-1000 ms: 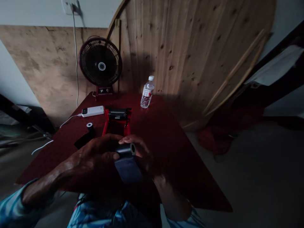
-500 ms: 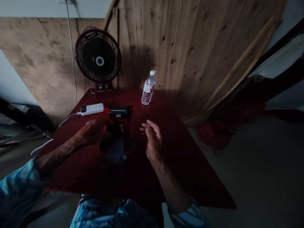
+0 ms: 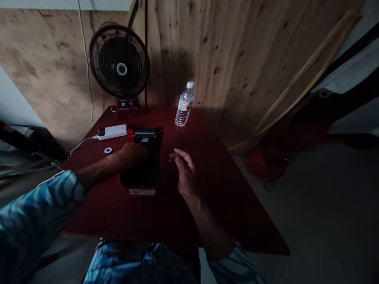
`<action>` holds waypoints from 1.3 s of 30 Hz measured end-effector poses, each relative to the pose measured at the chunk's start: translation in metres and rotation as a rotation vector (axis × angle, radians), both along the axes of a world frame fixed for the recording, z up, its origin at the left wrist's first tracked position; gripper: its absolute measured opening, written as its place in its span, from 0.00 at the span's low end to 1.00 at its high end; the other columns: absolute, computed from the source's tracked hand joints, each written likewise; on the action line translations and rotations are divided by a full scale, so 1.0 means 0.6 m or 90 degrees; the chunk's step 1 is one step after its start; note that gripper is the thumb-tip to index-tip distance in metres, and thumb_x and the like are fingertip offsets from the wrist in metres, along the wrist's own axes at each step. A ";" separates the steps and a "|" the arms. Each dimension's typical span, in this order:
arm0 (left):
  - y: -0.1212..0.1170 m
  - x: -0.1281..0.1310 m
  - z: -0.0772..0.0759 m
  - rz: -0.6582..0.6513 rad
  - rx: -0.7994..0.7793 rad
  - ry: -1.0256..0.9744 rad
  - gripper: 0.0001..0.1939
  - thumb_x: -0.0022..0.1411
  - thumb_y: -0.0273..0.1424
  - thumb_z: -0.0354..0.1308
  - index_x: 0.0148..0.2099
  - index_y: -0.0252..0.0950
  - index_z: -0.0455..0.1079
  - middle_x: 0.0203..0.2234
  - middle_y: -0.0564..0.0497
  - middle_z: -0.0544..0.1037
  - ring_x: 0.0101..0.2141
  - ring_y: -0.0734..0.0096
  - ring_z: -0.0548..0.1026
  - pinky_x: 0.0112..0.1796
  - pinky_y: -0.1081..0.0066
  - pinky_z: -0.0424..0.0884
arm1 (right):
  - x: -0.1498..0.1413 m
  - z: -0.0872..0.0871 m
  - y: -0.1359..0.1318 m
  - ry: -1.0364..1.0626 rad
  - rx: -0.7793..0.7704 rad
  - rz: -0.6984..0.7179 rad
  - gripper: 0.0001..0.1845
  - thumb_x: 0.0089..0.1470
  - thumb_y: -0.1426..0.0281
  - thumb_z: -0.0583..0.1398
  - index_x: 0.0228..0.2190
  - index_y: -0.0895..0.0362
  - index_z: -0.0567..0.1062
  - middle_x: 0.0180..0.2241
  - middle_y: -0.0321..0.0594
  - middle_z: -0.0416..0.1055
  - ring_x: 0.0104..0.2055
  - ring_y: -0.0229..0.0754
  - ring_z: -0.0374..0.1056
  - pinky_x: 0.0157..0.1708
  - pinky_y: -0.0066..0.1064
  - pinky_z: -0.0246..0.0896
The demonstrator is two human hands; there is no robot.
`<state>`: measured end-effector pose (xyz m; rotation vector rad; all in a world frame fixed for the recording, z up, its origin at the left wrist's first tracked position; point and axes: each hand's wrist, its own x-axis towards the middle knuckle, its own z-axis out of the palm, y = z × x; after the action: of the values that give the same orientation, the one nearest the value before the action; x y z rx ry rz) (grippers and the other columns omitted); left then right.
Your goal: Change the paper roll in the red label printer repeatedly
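In the head view, a red box-shaped device [image 3: 141,190] with a dark hollow inside stands on the dark red table; a white label is on its near side. At its far end is a black roller bar [image 3: 145,135]. My left hand [image 3: 133,154] reaches over the left side into the hollow, and its fingers are lost in shadow, so I cannot tell what they hold. My right hand [image 3: 186,173] hovers right of the device, holding nothing, with fingers stretched and slightly bent. A small black-and-white ring [image 3: 108,150] lies left of the device, near my left wrist.
A white power bank [image 3: 112,132] with a cable lies behind my left forearm. A dark fan [image 3: 120,65] stands at the back left of the table [image 3: 183,221]. The clear plastic bottle [image 3: 184,104] stands at the back, before a wooden wall [image 3: 237,59].
The dark roll with a pale ring and its hanging dark sheet no longer show; the device's near side is uncovered. My left hand has moved right into the device. The view has shifted slightly.
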<state>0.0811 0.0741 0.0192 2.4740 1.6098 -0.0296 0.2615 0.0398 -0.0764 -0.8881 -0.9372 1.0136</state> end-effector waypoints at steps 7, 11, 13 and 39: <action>-0.015 -0.019 0.027 -0.057 -0.069 -0.030 0.14 0.64 0.25 0.55 0.46 0.41 0.79 0.44 0.48 0.83 0.43 0.61 0.80 0.43 0.67 0.73 | 0.006 -0.002 0.005 0.001 0.004 -0.012 0.16 0.52 0.57 0.62 0.40 0.51 0.76 0.33 0.36 0.78 0.32 0.40 0.71 0.38 0.37 0.64; -0.085 -0.071 0.053 -0.056 0.030 -0.220 0.18 0.69 0.41 0.53 0.57 0.45 0.73 0.41 0.52 0.83 0.37 0.66 0.80 0.36 0.72 0.73 | 0.003 0.000 0.003 0.007 0.003 -0.016 0.15 0.52 0.57 0.63 0.40 0.51 0.76 0.32 0.35 0.77 0.32 0.40 0.71 0.38 0.37 0.63; -0.122 -0.093 0.044 -0.056 0.073 -0.250 0.24 0.65 0.47 0.58 0.59 0.42 0.72 0.35 0.51 0.83 0.32 0.65 0.79 0.31 0.72 0.72 | 0.001 0.000 0.001 0.012 -0.001 -0.017 0.15 0.52 0.57 0.63 0.39 0.51 0.76 0.32 0.35 0.77 0.32 0.40 0.70 0.38 0.37 0.63; -0.196 -0.079 -0.053 -0.191 0.336 -0.306 0.11 0.68 0.25 0.54 0.49 0.41 0.72 0.44 0.47 0.78 0.47 0.62 0.73 0.53 0.57 0.62 | 0.002 -0.022 0.013 0.006 -0.075 0.003 0.16 0.45 0.58 0.67 0.36 0.51 0.78 0.32 0.34 0.77 0.34 0.40 0.69 0.39 0.35 0.62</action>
<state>0.0339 -0.0435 -0.0128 2.7629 1.1338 0.9823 0.2624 0.0476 -0.0897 -0.9792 -0.8788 1.0842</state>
